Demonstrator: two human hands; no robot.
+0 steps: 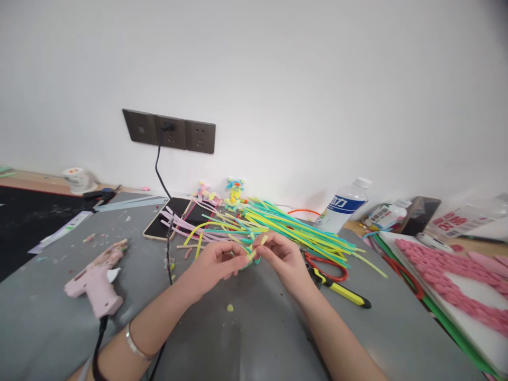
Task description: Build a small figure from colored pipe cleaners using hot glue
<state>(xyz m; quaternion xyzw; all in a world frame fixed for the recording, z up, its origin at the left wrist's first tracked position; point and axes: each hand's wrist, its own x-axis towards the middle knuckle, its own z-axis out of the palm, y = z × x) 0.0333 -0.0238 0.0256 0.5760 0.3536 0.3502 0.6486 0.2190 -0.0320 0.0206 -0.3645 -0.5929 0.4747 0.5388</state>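
My left hand (218,263) and my right hand (283,260) meet over the middle of the table. Between their fingertips is a pale yellow pipe cleaner (251,256), bent, with teal bits close by it. Both hands are closed in a pinch on the yellow piece. How the teal bits join it is too small to make out. Just behind the hands lies a heap of yellow and teal pipe cleaners (301,230), fanning out to the right. Lilac pipe cleaners (184,227) lie to the left of it.
A pink glue gun (95,278) lies at left, its black cord (170,248) near my left arm. Beside my right wrist are red-handled scissors (331,272) and a yellow-black tool (345,294). Behind stand a bottle (343,205) and a small pipe-cleaner figure (235,194); a phone (166,219) lies left.
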